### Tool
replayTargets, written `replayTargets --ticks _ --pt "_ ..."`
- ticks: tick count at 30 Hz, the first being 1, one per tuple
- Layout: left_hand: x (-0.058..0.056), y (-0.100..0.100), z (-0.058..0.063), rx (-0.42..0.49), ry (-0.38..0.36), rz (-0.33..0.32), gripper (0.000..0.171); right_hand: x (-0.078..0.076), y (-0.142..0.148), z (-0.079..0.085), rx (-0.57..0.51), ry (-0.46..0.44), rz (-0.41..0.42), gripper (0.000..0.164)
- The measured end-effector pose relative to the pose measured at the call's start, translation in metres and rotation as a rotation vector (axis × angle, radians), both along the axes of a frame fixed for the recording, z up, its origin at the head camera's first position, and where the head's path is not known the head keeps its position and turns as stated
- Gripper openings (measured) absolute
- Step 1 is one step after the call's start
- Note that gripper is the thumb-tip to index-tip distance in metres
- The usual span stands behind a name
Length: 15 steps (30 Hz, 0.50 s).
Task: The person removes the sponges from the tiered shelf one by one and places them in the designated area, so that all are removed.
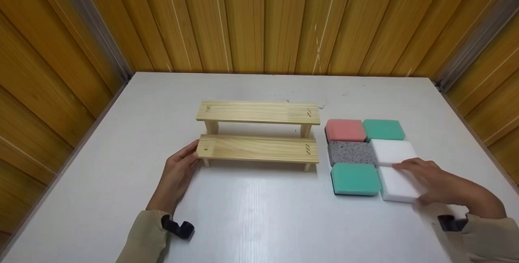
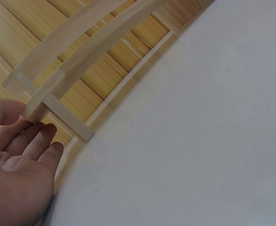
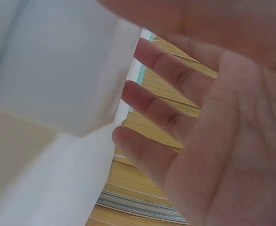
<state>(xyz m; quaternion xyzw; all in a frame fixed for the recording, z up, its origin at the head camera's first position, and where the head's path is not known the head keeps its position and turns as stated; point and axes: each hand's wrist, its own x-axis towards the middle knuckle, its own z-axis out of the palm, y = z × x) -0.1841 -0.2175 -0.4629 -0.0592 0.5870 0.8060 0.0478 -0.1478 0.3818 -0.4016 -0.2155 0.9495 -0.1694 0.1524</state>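
A two-tier wooden stand (image 1: 259,148) stands near the middle of the white table. My left hand (image 1: 177,174) pinches the left end of its lower shelf. In the left wrist view the thumb lies by the shelf's end (image 2: 39,101) and the fingers curl beneath. At the right, my right hand (image 1: 442,182) grips the front white sponge (image 1: 399,184) by its right side, with the index fingertip at the far edge and the thumb at the near corner. The right wrist view shows several fingers (image 3: 152,106) against that sponge's side; its far part is hidden there.
Beside the gripped sponge lies a green sponge (image 1: 355,179). Behind are a grey speckled sponge (image 1: 352,152), another white sponge (image 1: 392,151), a pink sponge (image 1: 345,130) and a second green sponge (image 1: 383,129). Wood-patterned walls (image 1: 263,24) enclose the table (image 1: 267,218) behind and at both sides.
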Motion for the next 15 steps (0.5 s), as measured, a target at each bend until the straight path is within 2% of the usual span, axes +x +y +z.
replayTargets --ticks 10,15 --pt "0.0001 0.0009 0.0008 0.021 -0.001 0.007 0.048 0.0005 0.0026 0.0033 -0.055 0.024 -0.009 0.080" --pt "-0.0011 0.0008 0.0015 0.017 -0.007 0.008 0.047 -0.0003 0.0012 0.0081 -0.058 0.094 -0.004 0.072"
